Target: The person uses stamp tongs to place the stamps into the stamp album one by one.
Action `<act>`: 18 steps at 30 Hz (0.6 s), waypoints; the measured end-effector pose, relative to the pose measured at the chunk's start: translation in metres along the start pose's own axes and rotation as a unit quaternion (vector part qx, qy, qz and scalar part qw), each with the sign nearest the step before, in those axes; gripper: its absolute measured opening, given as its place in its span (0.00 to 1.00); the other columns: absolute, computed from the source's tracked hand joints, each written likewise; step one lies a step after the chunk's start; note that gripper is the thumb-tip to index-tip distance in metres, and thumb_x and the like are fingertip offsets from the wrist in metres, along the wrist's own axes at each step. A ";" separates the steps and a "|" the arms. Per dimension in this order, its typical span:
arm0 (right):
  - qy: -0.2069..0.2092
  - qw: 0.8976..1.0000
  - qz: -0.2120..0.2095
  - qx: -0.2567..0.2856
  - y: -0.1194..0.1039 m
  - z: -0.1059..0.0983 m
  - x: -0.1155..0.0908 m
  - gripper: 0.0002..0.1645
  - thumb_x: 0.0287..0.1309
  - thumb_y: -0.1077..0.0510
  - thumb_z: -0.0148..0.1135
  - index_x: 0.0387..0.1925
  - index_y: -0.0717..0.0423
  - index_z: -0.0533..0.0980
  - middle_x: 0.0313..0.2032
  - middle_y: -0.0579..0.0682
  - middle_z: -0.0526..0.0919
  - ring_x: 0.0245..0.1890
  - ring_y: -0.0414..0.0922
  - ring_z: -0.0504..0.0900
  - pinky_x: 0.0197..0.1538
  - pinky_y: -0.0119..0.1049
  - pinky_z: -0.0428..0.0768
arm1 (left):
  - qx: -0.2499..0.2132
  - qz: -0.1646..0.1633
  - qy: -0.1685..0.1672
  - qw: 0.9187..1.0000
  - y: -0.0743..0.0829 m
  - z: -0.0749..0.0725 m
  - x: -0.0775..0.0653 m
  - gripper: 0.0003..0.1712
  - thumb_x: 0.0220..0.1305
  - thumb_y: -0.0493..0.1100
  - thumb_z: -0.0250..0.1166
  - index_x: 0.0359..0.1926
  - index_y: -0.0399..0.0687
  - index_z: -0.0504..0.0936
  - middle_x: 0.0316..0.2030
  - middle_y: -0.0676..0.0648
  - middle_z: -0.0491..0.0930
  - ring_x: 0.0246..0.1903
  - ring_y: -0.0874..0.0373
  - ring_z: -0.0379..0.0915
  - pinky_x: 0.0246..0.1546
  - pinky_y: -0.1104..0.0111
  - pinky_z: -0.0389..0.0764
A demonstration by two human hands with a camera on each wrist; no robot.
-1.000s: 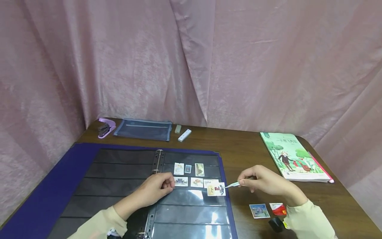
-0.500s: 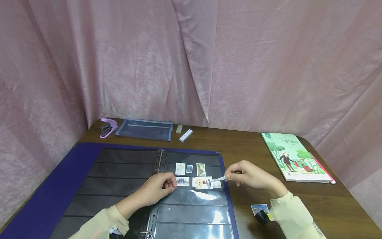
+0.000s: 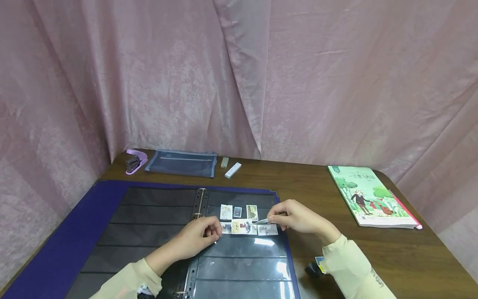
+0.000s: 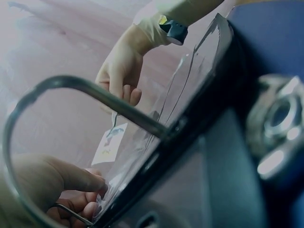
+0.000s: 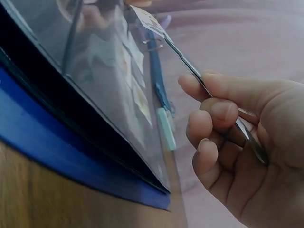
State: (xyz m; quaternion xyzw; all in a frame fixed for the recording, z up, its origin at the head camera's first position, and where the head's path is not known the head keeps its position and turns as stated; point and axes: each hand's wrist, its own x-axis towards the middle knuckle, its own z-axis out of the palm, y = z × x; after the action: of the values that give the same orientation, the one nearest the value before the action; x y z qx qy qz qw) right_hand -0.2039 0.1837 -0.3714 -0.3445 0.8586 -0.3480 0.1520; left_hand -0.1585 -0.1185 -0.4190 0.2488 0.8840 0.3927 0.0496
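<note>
My right hand (image 3: 300, 220) holds slim metal tweezers (image 5: 192, 70) between thumb and fingers. A pale stamp (image 3: 240, 227) with a small coloured picture hangs from the tweezers' tip, tilted in the left wrist view, over the second row of the stamp album's right page (image 3: 239, 268). There it covers part of the stamps in that row. Beside the binder rings, my left hand (image 3: 196, 236) pinches the edge of the clear pocket film (image 4: 108, 191) between thumb and fingers. Three stamps (image 3: 225, 211) sit in the row above. Another stamp (image 3: 267, 229) shows right of the held one.
A blue mesh pouch (image 3: 181, 163), a lilac stapler (image 3: 136, 161) and a white stick (image 3: 233, 170) lie behind the album. To the right is a green picture book (image 3: 369, 197). Under my right sleeve, a stamp (image 3: 319, 260) is mostly hidden. Metal rings (image 4: 61, 81) rise between the pages.
My right hand has moved left with the tweezers and the stamp, from the page's right edge to near my left fingers. The left hand has stayed nearly still.
</note>
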 end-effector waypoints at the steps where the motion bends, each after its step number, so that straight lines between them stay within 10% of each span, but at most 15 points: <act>1: -0.001 1.000 -0.002 0.002 0.000 0.002 0.002 0.13 0.60 0.52 0.52 0.32 0.54 0.79 0.20 0.55 0.75 0.18 0.36 0.70 0.22 0.27 0.71 | -0.001 0.000 -0.001 1.000 0.000 0.000 0.000 0.05 0.57 0.39 0.61 0.29 0.54 0.74 0.25 0.58 0.71 0.25 0.67 0.65 0.28 0.74 0.69; 18: -0.015 1.000 0.000 -0.014 -0.005 0.024 0.022 0.11 0.59 0.52 0.54 0.31 0.52 0.80 0.22 0.52 0.80 0.15 0.33 0.68 0.21 0.25 0.69 | -0.006 0.011 0.002 1.000 -0.003 0.001 0.001 0.06 0.57 0.38 0.60 0.29 0.54 0.73 0.25 0.58 0.71 0.25 0.68 0.65 0.28 0.75 0.69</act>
State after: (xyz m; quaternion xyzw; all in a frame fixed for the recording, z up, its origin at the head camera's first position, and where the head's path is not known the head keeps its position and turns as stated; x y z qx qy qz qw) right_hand -0.2059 0.1539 -0.3855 -0.3517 0.8612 -0.3304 0.1597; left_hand -0.1603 -0.1189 -0.4221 0.2573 0.8790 0.3989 0.0456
